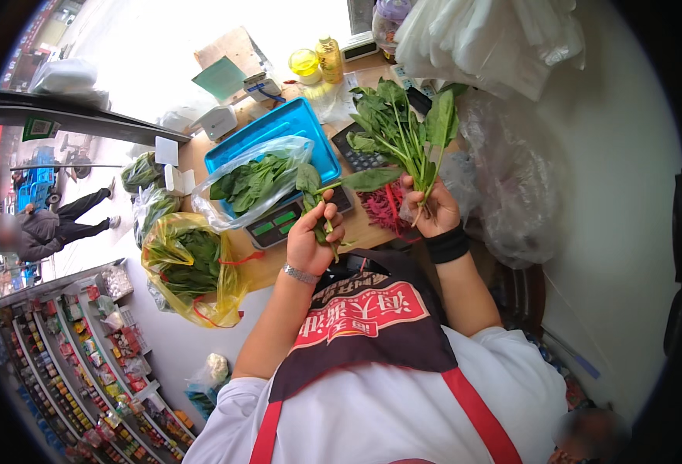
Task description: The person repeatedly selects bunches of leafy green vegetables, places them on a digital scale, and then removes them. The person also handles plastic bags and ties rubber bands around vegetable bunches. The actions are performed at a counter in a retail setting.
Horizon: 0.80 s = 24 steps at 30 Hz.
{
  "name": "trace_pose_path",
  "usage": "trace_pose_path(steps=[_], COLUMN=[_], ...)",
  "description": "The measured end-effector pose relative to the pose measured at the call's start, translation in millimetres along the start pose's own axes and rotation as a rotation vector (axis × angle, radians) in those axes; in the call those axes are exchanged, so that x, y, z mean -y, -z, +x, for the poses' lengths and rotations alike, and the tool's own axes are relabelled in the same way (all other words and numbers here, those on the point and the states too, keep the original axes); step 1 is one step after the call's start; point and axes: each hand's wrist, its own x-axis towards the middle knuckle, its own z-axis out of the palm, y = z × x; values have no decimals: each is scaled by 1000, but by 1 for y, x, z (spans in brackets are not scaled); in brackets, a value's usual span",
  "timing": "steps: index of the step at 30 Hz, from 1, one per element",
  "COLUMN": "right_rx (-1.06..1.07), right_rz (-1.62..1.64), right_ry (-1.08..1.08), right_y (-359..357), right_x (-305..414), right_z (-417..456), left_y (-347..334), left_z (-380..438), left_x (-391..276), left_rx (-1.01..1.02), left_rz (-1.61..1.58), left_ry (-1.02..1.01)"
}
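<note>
My left hand (pixel 312 240), with a metal-banded watch or bracelet at the wrist, grips a few leafy green stems (pixel 317 197). My right hand (pixel 436 206), above a black wristband, is closed round the lower stems of a larger bunch of leafy greens (pixel 407 124), its leaves fanned away from me. Beyond my left hand, a clear plastic bag (pixel 201 200) of loose leaves (pixel 254 180) rests partly on a blue tray (pixel 312 116) at a scale with green displays (pixel 274 226). A yellow plastic bag (pixel 233 278) full of greens stands left of the scale.
Red shredded strips (pixel 381 209) lie between my hands on the wooden table (pixel 254 278). Clear plastic bags (pixel 514 191) hang at the right, white bags (pixel 480 40) above them. Bottles (pixel 330 61) stand at the far edge. A person (pixel 39 235) is outside at left; goods shelves (pixel 91 371) are below.
</note>
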Motion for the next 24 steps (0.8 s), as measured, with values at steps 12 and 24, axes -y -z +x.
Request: trace_pose_path(steps=[12, 24], right_rx=[104, 108], right_rz=[226, 172], right_ry=[-53, -170], right_y=[-2, -18], right_x=[8, -4], right_z=[-8, 1], left_y=[-18, 0], left_z=[-30, -76], left_x=[-30, -61], left_rx=[-86, -29], left_rz=[480, 393], left_ry=[-17, -27])
